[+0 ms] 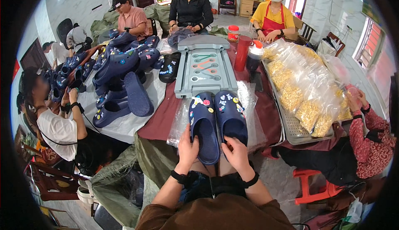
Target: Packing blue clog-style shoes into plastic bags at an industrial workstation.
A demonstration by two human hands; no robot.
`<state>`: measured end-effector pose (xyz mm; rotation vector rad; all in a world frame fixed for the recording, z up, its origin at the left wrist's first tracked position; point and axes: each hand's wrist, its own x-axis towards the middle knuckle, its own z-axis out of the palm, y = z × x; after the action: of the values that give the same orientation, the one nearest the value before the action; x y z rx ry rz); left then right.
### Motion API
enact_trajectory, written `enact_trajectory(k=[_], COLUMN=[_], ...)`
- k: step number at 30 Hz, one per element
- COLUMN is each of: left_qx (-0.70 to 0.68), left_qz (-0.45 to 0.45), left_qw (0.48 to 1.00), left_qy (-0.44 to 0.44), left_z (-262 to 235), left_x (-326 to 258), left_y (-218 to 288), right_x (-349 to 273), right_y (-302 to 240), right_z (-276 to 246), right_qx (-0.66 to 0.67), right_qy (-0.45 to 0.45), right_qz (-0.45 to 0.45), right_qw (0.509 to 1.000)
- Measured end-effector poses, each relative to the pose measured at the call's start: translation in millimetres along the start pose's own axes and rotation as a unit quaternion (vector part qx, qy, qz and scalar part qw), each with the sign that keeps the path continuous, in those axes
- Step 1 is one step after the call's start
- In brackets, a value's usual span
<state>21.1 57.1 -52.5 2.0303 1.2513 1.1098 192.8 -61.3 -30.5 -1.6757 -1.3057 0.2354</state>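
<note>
Two navy clogs lie side by side in front of me at the table's near edge, toes pointing away. Colourful charms dot the tops of both the left clog (203,140) and the right clog (232,113). My left hand (188,147) grips the left clog by its outer side near the heel. On the right clog's heel end, my right hand (237,154) is closed, its thumb at the opening. Beneath the shoes is a clear plastic bag (176,126). Just past the toes sits a grey plastic folding stool (187,70), lying flat.
A heap of navy clogs (120,66) covers the table's left side, a black clog (169,70) beside it. At right, a metal tray (297,137) holds bags of yellow kernels (291,95). A red tumbler (242,53) and dark bottle (254,56) stand between. Several people sit around the table.
</note>
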Motion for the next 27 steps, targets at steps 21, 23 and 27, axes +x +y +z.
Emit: enact_trajectory(k=[21,23,27], left_qx=[-0.104,-0.055,0.131], left_qz=[-0.048,-0.038,-0.066], left_qw=[0.990,0.995,0.985], left_qy=[-0.080,-0.073,-0.091], left_z=[46,47,32], left_x=[-3,-3,-1], left_y=[-20,-12,18], right_x=[6,0,-10], right_y=[6,9,-34], right_z=[-11,-6,-15], right_qx=[0.352,0.260,0.096], right_qy=[-0.057,-0.044,-0.013], right_qz=[0.170,0.097,-0.040], right_qw=[0.919,0.960,0.994])
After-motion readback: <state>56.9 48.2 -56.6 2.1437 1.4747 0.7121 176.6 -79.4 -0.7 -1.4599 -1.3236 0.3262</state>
